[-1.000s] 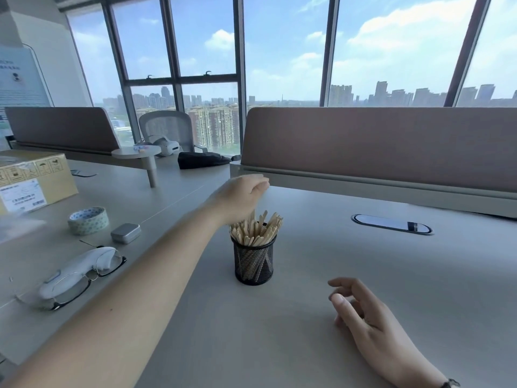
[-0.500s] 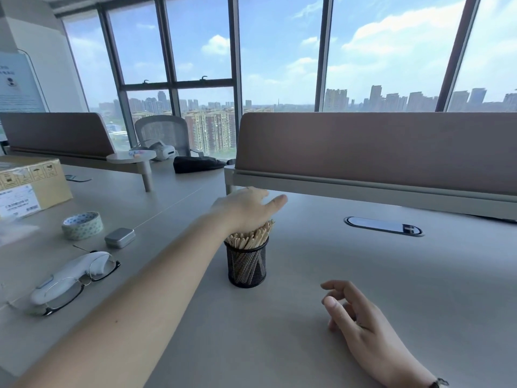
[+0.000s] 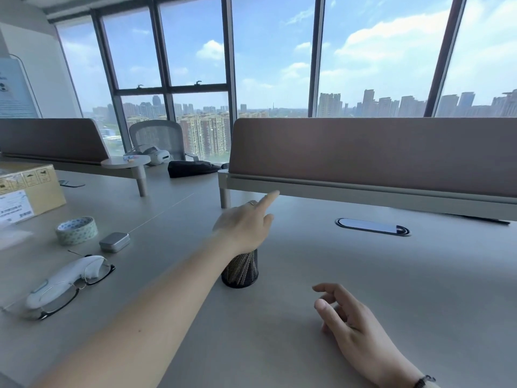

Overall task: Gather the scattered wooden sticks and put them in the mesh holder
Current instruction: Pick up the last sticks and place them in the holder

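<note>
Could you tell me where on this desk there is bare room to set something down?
The widest bare patch lies right of the mesh holder, between the cable grommet and the right hand. The near strip below the left hand and its forearm is bare too. The left end is crowded: tape roll, small tin, glasses, cardboard box.
</note>
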